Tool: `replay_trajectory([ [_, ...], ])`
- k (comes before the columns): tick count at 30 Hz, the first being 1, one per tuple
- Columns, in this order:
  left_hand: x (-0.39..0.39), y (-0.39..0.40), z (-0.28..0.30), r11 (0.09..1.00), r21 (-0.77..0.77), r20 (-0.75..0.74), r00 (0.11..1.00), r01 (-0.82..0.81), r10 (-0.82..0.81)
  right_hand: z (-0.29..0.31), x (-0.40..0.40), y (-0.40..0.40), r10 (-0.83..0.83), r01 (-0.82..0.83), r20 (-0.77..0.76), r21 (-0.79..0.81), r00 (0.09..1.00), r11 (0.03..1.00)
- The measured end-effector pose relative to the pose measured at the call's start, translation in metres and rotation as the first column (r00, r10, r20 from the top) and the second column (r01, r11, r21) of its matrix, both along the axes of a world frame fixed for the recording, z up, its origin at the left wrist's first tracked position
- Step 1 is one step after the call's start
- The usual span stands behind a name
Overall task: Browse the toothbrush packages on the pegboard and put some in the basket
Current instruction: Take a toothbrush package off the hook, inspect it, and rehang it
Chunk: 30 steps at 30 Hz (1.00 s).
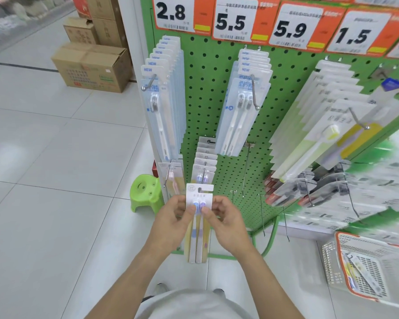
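Both hands, left hand (174, 217) and right hand (224, 217), pinch a twin-toothbrush blister pack with white card header (198, 224) before the green perforated pegboard (207, 93). A lime plastic stool (145, 192) stands left; the grey mesh basket with orange rim (364, 270), right, seemingly holds one pack.

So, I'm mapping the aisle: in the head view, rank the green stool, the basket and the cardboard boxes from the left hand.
1. Green stool, just left of the left hand.
2. Basket, floor, far right.
3. Cardboard boxes, far upper left.
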<state>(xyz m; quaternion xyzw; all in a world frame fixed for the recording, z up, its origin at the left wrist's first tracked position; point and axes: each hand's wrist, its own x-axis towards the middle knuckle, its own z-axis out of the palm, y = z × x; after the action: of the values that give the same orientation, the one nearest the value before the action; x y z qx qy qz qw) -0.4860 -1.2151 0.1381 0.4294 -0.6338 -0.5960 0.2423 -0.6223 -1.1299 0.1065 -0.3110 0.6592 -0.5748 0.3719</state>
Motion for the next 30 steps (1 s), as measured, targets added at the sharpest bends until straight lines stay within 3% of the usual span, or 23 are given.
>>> replay_trajectory([
  [7, -0.002, 0.0, 0.031, 1.0, 0.024, -0.169, 0.985, -0.017, 0.021, 0.049, -0.004, 0.003, -0.001, 0.013, 0.146, -0.084, 0.989, 0.996],
  [13, -0.007, 0.0, 0.05, 0.988, 0.149, -0.267, 0.964, 0.03, 0.011, 0.072, -0.007, -0.003, -0.032, 0.046, 0.124, -0.106, 0.992, 0.993],
  [17, -0.012, -0.003, 0.05, 0.977, 0.215, -0.234, 0.971, -0.002, 0.054, 0.078, -0.006, 0.002, 0.001, 0.006, 0.091, -0.084, 0.996, 0.996],
  [25, -0.031, -0.013, 0.062, 0.998, 0.046, -0.143, 0.989, 0.052, -0.045, 0.098, -0.009, 0.006, 0.011, -0.002, 0.149, -0.061, 0.989, 0.998],
  [30, -0.036, -0.016, 0.065, 0.996, 0.034, -0.12, 0.989, 0.088, -0.083, 0.108, -0.015, 0.004, 0.031, -0.028, 0.067, -0.044, 0.997, 0.999],
])
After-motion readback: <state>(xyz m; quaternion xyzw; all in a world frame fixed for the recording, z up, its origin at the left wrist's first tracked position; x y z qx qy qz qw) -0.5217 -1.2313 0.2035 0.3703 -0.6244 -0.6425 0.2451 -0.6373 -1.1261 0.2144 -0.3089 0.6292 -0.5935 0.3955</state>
